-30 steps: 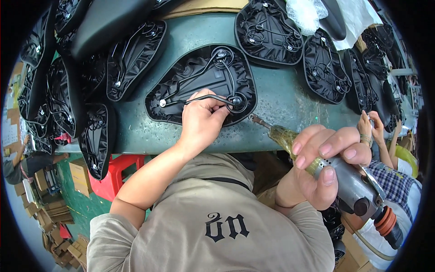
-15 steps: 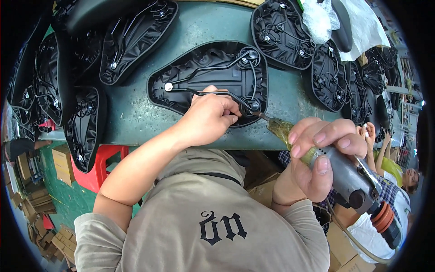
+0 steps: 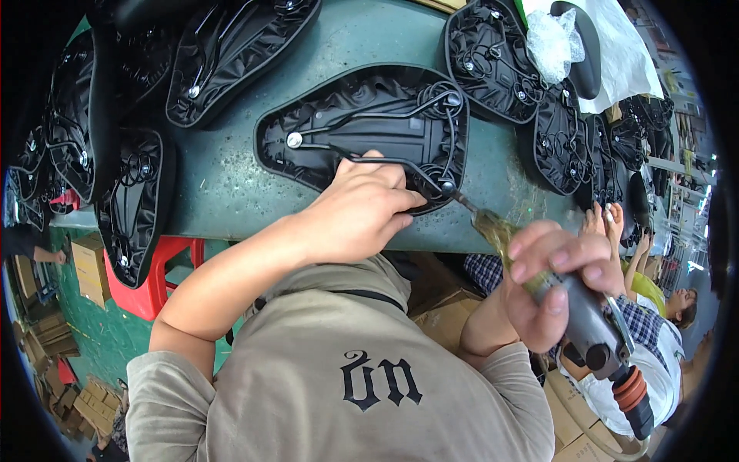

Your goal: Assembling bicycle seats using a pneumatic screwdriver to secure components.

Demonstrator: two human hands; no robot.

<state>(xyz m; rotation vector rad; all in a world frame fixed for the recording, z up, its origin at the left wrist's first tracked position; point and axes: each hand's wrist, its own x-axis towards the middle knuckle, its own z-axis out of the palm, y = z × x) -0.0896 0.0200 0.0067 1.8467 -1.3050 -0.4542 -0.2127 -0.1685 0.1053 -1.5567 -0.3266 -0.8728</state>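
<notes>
A black bicycle saddle (image 3: 369, 138) lies upside down on the green table, its wire frame, coil springs and bolts facing up. My left hand (image 3: 362, 204) is closed, fingers curled over the near rail (image 3: 396, 161) of that frame, beside the near spring. My right hand (image 3: 550, 281) grips a grey power screwdriver (image 3: 573, 312) with a yellowish wrapped nose. Its thin bit (image 3: 464, 202) slants down to the bolt (image 3: 448, 187) at the saddle's near right corner and seems to touch it. The underside of the near spring is partly hidden by my left fingers.
More upturned saddles crowd the table (image 3: 223, 200) at left (image 3: 137, 204) and right (image 3: 558, 138). Clear plastic wrap (image 3: 556, 46) lies at the far right. A red stool (image 3: 158, 277) and cartons (image 3: 91, 269) stand below at left. Co-workers' hands (image 3: 604, 222) are at the right.
The view has shifted slightly. The screwdriver's body has swung a little downward, its bit staying by the same corner bolt. My left hand keeps its place on the rail.
</notes>
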